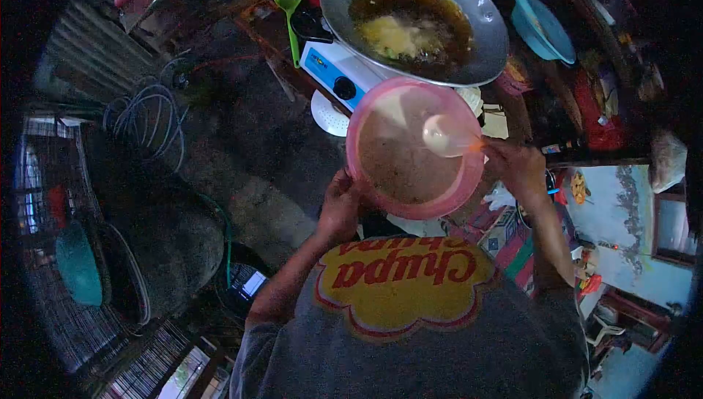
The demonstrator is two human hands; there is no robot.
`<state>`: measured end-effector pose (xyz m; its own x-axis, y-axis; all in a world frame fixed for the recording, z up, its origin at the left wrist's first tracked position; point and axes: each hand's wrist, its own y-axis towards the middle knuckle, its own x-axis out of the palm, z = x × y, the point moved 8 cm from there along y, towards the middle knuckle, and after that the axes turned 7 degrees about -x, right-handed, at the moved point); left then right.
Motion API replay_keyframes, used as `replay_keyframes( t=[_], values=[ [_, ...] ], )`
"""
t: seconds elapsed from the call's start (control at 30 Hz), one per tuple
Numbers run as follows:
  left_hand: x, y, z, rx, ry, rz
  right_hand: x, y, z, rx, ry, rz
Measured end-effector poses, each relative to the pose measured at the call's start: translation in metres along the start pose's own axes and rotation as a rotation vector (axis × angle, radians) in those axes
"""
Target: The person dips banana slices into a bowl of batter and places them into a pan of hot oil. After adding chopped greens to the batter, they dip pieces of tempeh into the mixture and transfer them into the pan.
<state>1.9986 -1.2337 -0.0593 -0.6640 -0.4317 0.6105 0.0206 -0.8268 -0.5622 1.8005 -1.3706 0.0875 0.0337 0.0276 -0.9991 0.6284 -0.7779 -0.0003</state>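
My left hand [341, 205] is closed on the left rim of a pink bowl [353, 151], which holds a brownish liquid. At the bowl's right side, my right hand [518, 170] grips the orange end of a ladle [439, 135]; its pale round scoop is over the liquid. Beyond the bowl, a large metal wok [487, 32] holds dark yellow oil with a pale, foamy mass frying in it. The wok sits on a white and blue stove [329, 73] with a black knob.
A green spatula [293, 29] lies left of the wok, and a teal basin [542, 27] stands to its right. Below the stove is a white perforated disc [329, 115]. A coiled hose [150, 120] lies on the floor at left, near a green basin [78, 266].
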Motion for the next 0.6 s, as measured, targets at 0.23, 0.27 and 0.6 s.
replay_keyframes(
  t=[0.23,0.27,0.6],
  values=[
    [0.002,-0.003,0.006,-0.018,0.075,0.045,0.042,-0.001,0.007,0.098,0.206,-0.207],
    [0.000,-0.001,0.005,-0.007,0.074,0.039,0.043,0.002,0.003,0.111,0.292,-0.178],
    [0.002,-0.006,0.016,-0.030,0.244,0.076,0.054,0.024,-0.035,0.040,0.311,-0.187]
  ],
)
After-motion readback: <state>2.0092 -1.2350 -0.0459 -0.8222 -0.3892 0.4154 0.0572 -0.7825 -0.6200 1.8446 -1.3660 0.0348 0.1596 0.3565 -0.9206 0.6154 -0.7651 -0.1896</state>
